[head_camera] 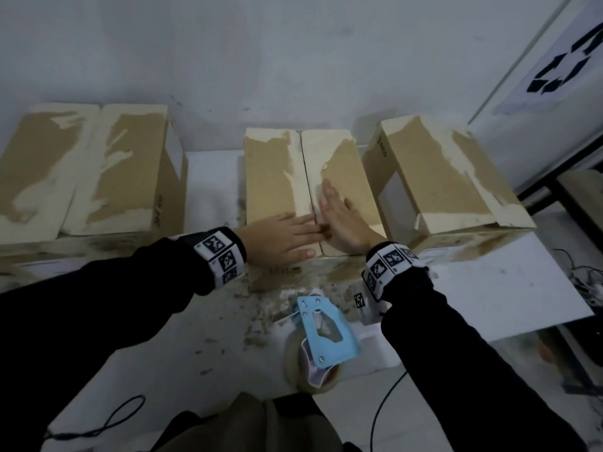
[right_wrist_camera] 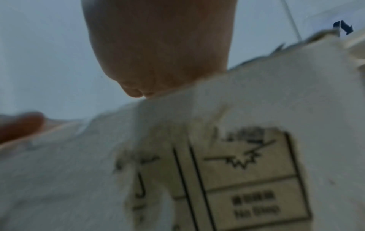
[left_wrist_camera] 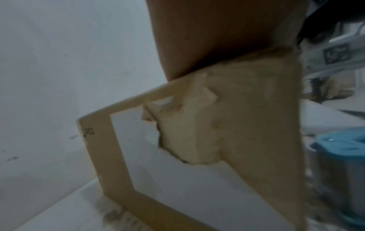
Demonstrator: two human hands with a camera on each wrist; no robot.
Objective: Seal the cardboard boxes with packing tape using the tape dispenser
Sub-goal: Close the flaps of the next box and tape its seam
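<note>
Left box (head_camera: 88, 171), far left on table (head_camera: 489, 288), flaps shut. Left hand (head_camera: 280, 238), grip spread flat, and right hand (head_camera: 342, 223), also flat, press middle box (head_camera: 306, 187) flaps. Keep seam tight. Tape dispenser (head_camera: 323, 337) lies near, unused. Right box (head_camera: 450, 177) waits.

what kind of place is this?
Likely a packing or data-collection workbench: three worn cardboard boxes on a scuffed white table, a blue tape dispenser, and a recycling-symbol sheet on the wall.
</note>
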